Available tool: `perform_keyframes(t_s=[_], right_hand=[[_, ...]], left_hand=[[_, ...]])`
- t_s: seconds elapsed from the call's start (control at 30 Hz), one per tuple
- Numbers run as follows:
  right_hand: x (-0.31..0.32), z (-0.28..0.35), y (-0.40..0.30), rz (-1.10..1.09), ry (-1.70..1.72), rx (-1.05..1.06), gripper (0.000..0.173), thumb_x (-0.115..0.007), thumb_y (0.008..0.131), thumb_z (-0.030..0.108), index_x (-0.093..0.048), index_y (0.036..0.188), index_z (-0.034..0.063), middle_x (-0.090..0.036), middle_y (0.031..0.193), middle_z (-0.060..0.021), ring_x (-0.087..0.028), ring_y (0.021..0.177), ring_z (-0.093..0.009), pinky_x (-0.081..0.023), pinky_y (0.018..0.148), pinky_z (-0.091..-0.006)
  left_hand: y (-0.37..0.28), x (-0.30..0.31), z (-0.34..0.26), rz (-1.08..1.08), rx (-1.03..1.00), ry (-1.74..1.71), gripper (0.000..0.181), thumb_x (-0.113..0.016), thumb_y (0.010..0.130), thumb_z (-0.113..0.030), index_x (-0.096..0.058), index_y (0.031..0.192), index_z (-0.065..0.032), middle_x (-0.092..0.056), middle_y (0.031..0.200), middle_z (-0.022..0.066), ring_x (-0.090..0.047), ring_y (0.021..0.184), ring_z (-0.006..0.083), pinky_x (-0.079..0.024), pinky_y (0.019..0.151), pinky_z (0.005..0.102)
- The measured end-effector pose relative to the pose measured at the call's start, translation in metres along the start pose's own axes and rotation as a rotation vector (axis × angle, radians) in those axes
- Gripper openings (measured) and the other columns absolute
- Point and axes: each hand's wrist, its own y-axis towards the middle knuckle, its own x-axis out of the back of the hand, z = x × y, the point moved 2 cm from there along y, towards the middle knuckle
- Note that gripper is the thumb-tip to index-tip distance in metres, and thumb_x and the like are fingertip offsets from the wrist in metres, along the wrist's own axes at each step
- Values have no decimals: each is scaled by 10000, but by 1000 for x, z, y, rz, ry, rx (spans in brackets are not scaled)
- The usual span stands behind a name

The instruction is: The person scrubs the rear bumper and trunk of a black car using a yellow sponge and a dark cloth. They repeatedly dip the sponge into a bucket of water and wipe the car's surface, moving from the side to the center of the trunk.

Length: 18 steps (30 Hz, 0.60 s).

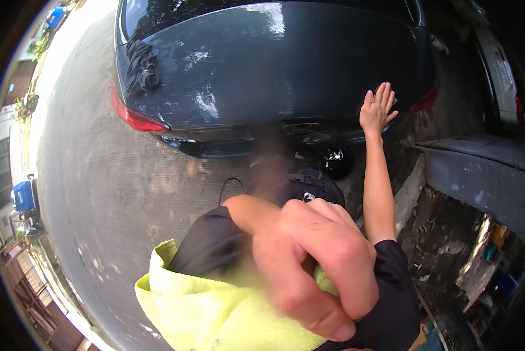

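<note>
My left hand [315, 259], close to the camera, is closed on a yellow-green cloth [218, 307] that hangs to the left over a dark sleeve. The cloth looks like a microfiber towel. My right hand [378, 109] lies flat against the rear right of a dark car's trunk lid [262, 79], fingers spread. A small pale edge shows beside its fingers; what it belongs to is hidden. On the lid's left corner lies a crumpled black cloth [141, 68]. A blurred streak covers part of the bumper and the ground below it.
Below the bumper are a black bag [319, 184] and a glossy black round object [337, 162]. Red tail lights [144, 120] flank the trunk. A grey metal panel [477, 175] stands at the right, near debris. Another car [499, 74] is farther right. Concrete pavement [104, 197] extends left.
</note>
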Motion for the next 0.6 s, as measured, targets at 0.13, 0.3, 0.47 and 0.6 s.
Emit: perform_keyframes(t_s=[0.13,0.3,0.47,0.6], right_hand=[[2,15,-2,56,1,-1,647,-319,1042,454,-216,1585,118,-131,1673,-30,-88,1543,-255,-26,1161,-673],[10,12,-6,112,-33,-22,662,-312,1046,472,-209,1584,99,-131,1671,-50,-85,1544,-255,13,1160,-671],[4,-1,15,106,-194,56,673,-336,1041,483,-247,1565,70,-172,1656,-102,-141,1534,-254,20,1155,-685],[18,-5,42,124,-18,8,668,-391,1031,441,-250,1562,61,-183,1653,-107,-155,1530,-275,-20,1149,-698]], left_hand=[[3,-1,-4,53,111,-175,170,-715,797,73,-597,702,-4,-657,844,188,-598,514,201,-453,433,251],[8,32,8,605,348,-251,49,-683,890,-18,-725,865,-10,-672,881,130,-621,590,162,-484,487,249],[22,121,76,727,899,363,388,-774,852,-231,-696,1158,-5,-641,1254,174,-643,1098,336,-490,966,394],[-7,227,193,610,724,1599,494,-659,913,-363,-578,1374,-206,-477,1475,165,-440,1365,387,-356,1112,526]])
